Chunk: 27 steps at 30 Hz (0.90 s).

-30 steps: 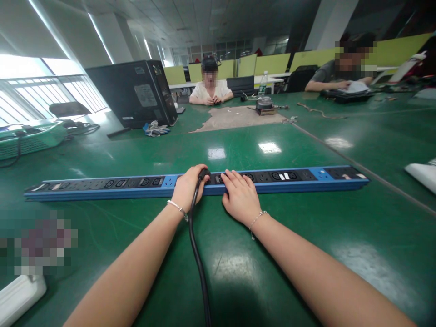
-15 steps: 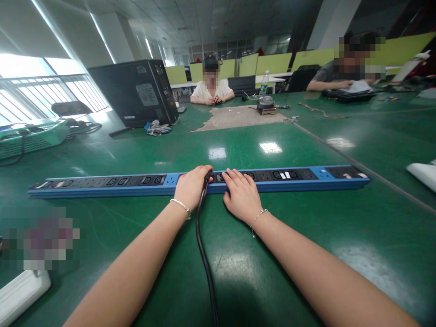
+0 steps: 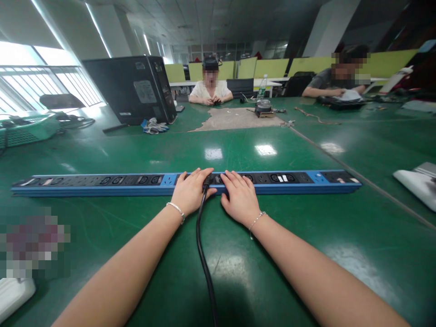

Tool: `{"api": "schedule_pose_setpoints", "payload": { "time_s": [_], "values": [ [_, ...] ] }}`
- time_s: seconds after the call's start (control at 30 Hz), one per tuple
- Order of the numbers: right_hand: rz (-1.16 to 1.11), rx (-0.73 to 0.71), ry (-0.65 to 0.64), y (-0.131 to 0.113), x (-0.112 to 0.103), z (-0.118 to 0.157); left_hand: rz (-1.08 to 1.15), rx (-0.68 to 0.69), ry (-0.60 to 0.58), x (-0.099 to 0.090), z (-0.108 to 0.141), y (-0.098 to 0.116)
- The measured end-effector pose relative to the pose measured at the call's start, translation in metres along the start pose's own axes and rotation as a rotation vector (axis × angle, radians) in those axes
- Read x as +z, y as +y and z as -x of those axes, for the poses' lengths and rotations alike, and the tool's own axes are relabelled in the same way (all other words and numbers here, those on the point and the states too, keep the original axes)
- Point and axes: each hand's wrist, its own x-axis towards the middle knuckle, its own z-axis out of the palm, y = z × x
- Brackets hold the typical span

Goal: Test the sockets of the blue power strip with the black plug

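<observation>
A long blue and black power strip (image 3: pixel 150 190) lies across the green table in front of me, lined with several sockets. A black plug (image 3: pixel 207 180) sits at its middle, and its thick power cord (image 3: pixel 202 247) runs down toward me. My left hand (image 3: pixel 189 193) lies over the strip with fingers spread; its index finger and thumb are on either side of the plug, perhaps touching it. Just right of the plug, my right hand (image 3: pixel 241 195) rests open on the strip, fingers laid over the sockets. The palms hide some sockets.
A black computer case (image 3: pixel 136 91) stands at the back left, gloves (image 3: pixel 155 126) beside it. A green basket (image 3: pixel 30 129) is far left. One person (image 3: pixel 210 91) sits opposite, another (image 3: pixel 334 84) at back right. A bottle (image 3: pixel 262 87) stands behind a torn brown sheet (image 3: pixel 225 119).
My left hand has loosened around the plug: its fingers are spread on the strip and the thumb shows. My right hand stays on the strip. The view has shifted slightly.
</observation>
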Motion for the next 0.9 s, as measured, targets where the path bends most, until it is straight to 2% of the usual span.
{"api": "schedule_pose_setpoints", "payload": {
  "time_s": [0.1,0.23,0.37,0.5,0.67,0.9],
  "values": [
    [-0.054,-0.024,0.031,-0.003,-0.002,-0.001,0.012,0.007,-0.011,0.002,0.000,-0.003],
    [-0.140,-0.140,0.075,-0.010,0.001,-0.010,0.008,0.013,-0.005,0.002,0.000,-0.003],
    [-0.198,-0.158,0.120,-0.019,0.010,-0.026,-0.012,-0.020,0.049,0.005,0.002,-0.004],
    [-0.182,-0.167,0.153,-0.020,0.016,-0.038,-0.058,-0.098,0.122,0.009,0.004,-0.006],
    [-0.137,-0.231,0.202,-0.019,0.015,-0.039,-0.085,-0.078,0.147,0.010,0.004,-0.007],
    [-0.215,-0.131,0.203,-0.026,0.020,-0.039,-0.065,-0.081,0.155,0.011,0.003,-0.006]
  ]
}}
